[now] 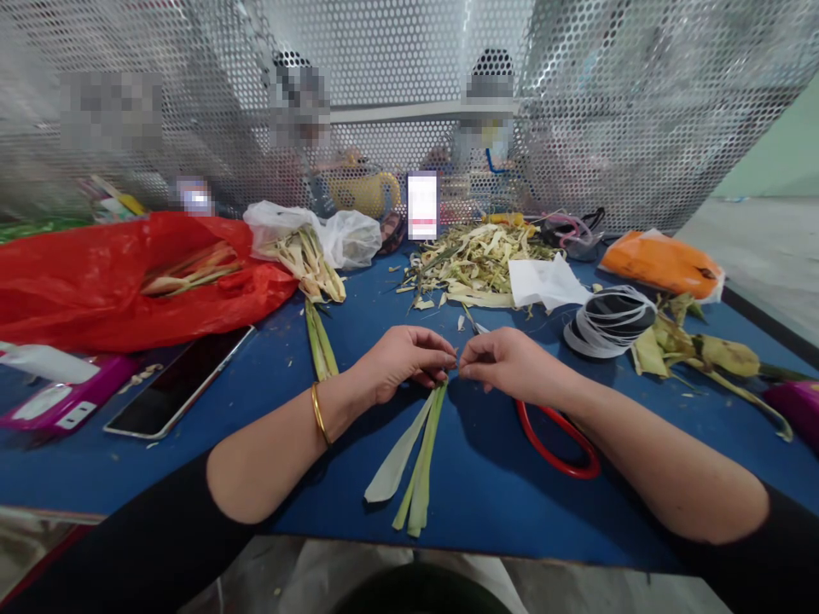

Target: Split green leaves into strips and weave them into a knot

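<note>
Three leaf strips (422,477) are lying on the table (499,503), my left hand (400,362) pinching their far ends. My right hand (512,362) is bunching fingertips alongside, around what, if anything, I cannot tell. The strips are looking gathered but unfinished; leaf scraps (479,264) are lying beyond.

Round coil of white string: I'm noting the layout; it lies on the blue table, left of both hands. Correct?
Wrong side: the head view shows the white string coil to the right of the left hand and the right hand, on the blue table.
</note>
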